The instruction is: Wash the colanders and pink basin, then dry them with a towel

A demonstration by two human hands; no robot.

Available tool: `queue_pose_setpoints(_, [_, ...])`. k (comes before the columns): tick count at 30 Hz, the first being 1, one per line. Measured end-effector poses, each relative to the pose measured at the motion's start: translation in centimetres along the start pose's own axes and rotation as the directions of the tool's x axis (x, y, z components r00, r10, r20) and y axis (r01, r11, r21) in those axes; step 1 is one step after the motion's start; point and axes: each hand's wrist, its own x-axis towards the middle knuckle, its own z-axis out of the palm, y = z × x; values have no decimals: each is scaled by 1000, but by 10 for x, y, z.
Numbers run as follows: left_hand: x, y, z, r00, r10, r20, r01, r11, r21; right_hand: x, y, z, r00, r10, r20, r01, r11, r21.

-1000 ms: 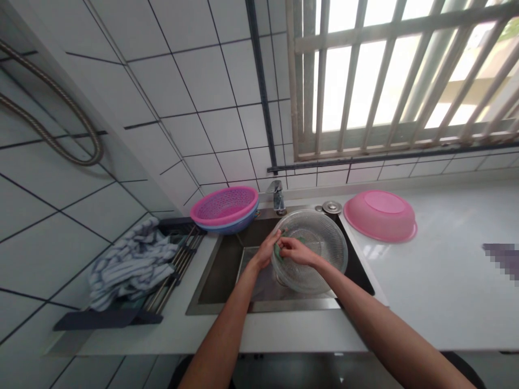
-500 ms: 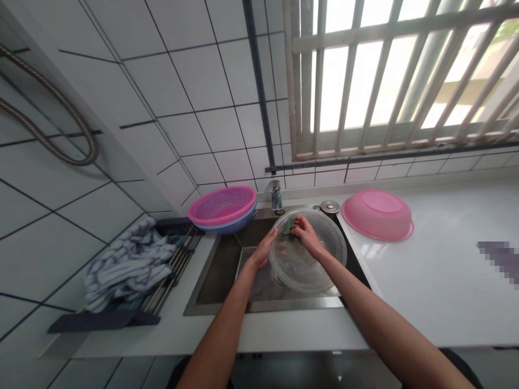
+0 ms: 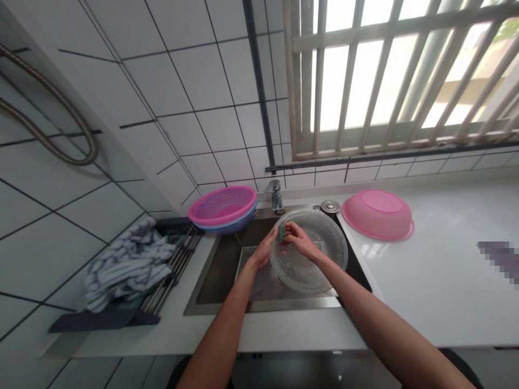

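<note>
- bowl (image 3: 320, 262): clear, ribbed. Centre of frame, over the sink (image 3: 217, 273), tilted toward the person, probably so its inside faces the sponge (image 3: 281, 233). Nothing else in it.
- left hand (image 3: 264, 250): closed on the bowl's left rim, steadying it.
- right hand (image 3: 299, 241): inside the bowl at its upper left, pinching the green sponge against the wall.
- pink basket (image 3: 222, 205): nested in a blue basin (image 3: 233, 225), left of the tap (image 3: 275, 194); looks empty.
- pink basin (image 3: 377, 213): upturned on the table (image 3: 425, 286), right of centre.

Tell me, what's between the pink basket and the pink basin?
The tap, a round metal plug and the clear bowl's far rim lie there, in the head view.
</note>
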Motion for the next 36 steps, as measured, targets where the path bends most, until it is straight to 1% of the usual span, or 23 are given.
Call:
queue_pose_setpoints(4, [5,-6,-1,998,60,1,-60,998,-3,-8,6,11,980,43,197,-16,990,-137])
queue_pose_setpoints(6, [6,-6,-1,998,66,10,-66,998,-10,-9,9,14,972,53,229,-20,989,-147])
queue_pose_setpoints(7, [5,-6,-1,998,58,4,-58,998,-7,-8,10,13,975,54,216,-29,993,-116])
queue_pose_setpoints(8, [4,-4,0,999,46,-7,-46,999,5,-6,11,12,983,54,178,-43,997,-66])
queue_pose_setpoints(9, [2,-3,1,999,29,-18,-28,999,23,-4,11,8,992,54,111,-54,999,-6])
queue_pose_setpoints(11, [-2,2,2,1000,-4,-16,5,997,71,2,11,-2,994,66,-93,-56,993,104])
queue_pose_setpoints(13, [-5,7,4,999,13,45,-18,993,114,7,8,-13,953,82,-293,-35,986,162])
queue_pose_setpoints(14, [-6,9,5,996,47,82,-57,990,130,8,6,-18,933,89,-349,-28,984,176])
queue_pose_setpoints(15, [-7,10,6,989,91,115,-107,984,142,9,5,-20,926,95,-364,-26,981,191])
queue_pose_setpoints(16, [-8,11,6,981,132,141,-153,977,149,8,3,-21,934,103,-342,-32,978,207])
queue_pose_setpoints(17, [-8,12,7,975,160,154,-183,972,150,7,2,-18,950,111,-290,-45,974,223])
queue_pose_setpoints(19, [-8,12,8,974,174,148,-195,971,139,2,0,-9,983,111,-145,-76,970,231])
queue_pose_setpoints(20, [-8,11,9,976,172,135,-189,973,130,0,0,-3,993,101,-66,-86,975,206])
queue_pose_setpoints(23, [-8,10,8,984,157,79,-164,982,98,-7,3,14,988,63,140,-70,997,44])
queue_pose_setpoints(24, [-8,10,7,987,149,67,-154,985,81,-9,5,17,981,62,182,-62,998,-1])
queue_pose_setpoints(26, [-7,8,6,990,124,63,-126,991,41,-10,7,19,975,69,213,-63,997,-35])
queue_pose_setpoints(29, [-7,6,5,996,36,78,-38,999,21,-6,8,12,987,72,144,-79,996,45])
queue_pose_setpoints(30, [-7,6,5,997,-8,74,6,1000,29,-4,7,8,994,64,91,-72,994,86])
queue_pose_setpoints(32, [-8,8,6,996,-77,51,75,996,39,2,5,-3,997,44,-70,-33,987,155])
queue_pose_setpoints(33, [-9,9,6,995,-90,40,89,995,36,5,4,-9,984,38,-173,-7,984,176])
queue_pose_setpoints(34, [-9,10,6,995,-90,36,90,996,26,8,3,-16,961,38,-276,16,982,190])
queue_pose_setpoints(35, [-10,11,6,996,-84,38,84,996,12,10,2,-21,931,44,-362,31,979,199])
queue_pose_setpoints(36, [-11,12,6,996,-78,45,78,997,1,11,1,-26,906,54,-419,37,978,204])
